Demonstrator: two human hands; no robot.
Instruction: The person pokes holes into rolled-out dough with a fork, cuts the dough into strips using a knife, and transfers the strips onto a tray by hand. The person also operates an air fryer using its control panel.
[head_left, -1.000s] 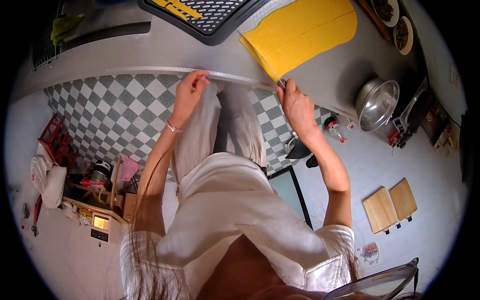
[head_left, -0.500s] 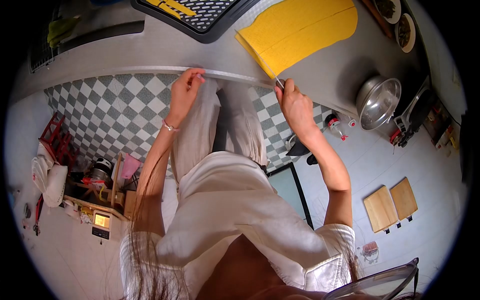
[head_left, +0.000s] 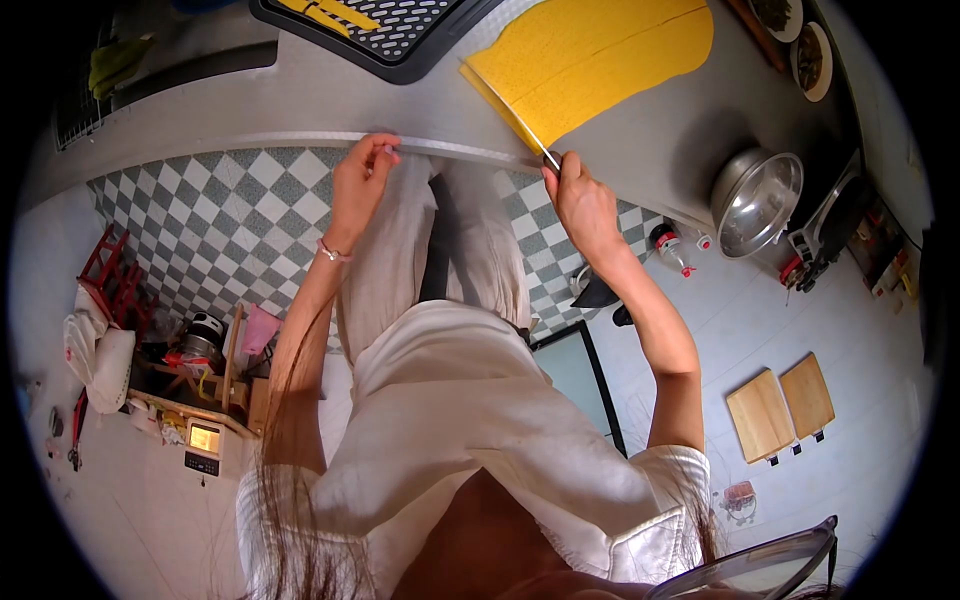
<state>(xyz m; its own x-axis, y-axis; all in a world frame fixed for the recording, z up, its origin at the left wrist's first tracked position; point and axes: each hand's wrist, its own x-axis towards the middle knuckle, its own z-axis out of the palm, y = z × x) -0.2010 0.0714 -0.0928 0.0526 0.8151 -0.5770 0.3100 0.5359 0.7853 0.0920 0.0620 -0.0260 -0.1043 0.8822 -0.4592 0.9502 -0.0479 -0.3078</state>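
Note:
My right hand [head_left: 585, 205] is closed round the dark handle of a knife [head_left: 528, 132]. Its thin blade lies along the left edge of a yellow dough sheet [head_left: 600, 70], with a narrow strip showing on the blade's left side. The sheet rests flat on the grey countertop [head_left: 400, 105] and has a long crease or cut line across it. At the counter's front edge is my left hand [head_left: 362, 185], fingers curled and thumb near the fingertips, with nothing visible in them. It is apart from the dough.
A black perforated tray [head_left: 400, 65] holding yellow strips stands left of the dough. Metal bowls [head_left: 755, 205] sit at the counter's right, with plates of food [head_left: 810, 65] and a wooden rolling pin [head_left: 755, 35] beyond. A bottle [head_left: 670, 248] stands below the counter.
My right hand and the knife have shifted slightly left, and the blade shows more along the dough edge. The whole view has moved a little; my left hand keeps its curled pose.

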